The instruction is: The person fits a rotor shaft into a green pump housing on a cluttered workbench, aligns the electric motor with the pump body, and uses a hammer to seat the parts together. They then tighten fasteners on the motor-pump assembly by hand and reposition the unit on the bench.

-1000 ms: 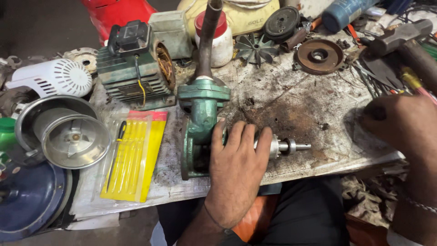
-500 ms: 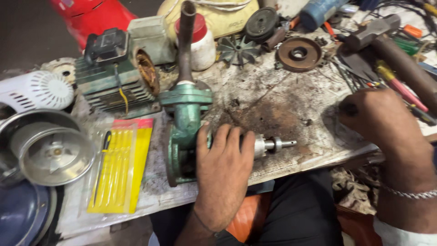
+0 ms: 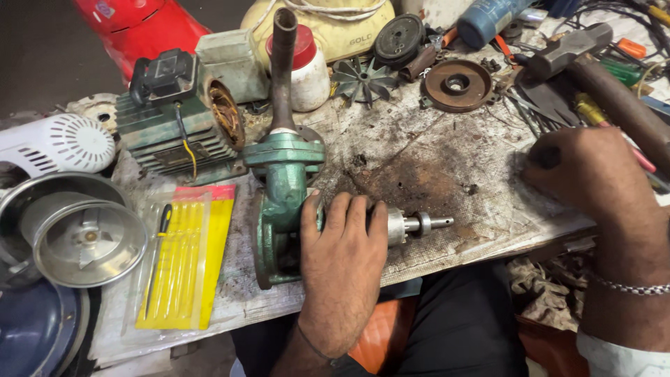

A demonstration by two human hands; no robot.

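Grimy workbench [image 3: 447,167] — green pump [image 3: 283,202], yellow packet [image 3: 185,265], hammer [image 3: 593,63]

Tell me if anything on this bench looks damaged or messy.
Yes. A dark rusty stain with loose crumbs spreads over the bench cover beside the green pump that the left hand grips. The green motor behind it sits open-ended, its copper windings bare.

Only one view on my feed: the head camera, worn by the person, tilted steeply down and forward over the counter [image 3: 447,160]. It sits close, so the counter fills most of the frame, its near edge running across the lower third. My hands enter from the bottom, and the lap shows beneath the edge. No second view to overlap with.
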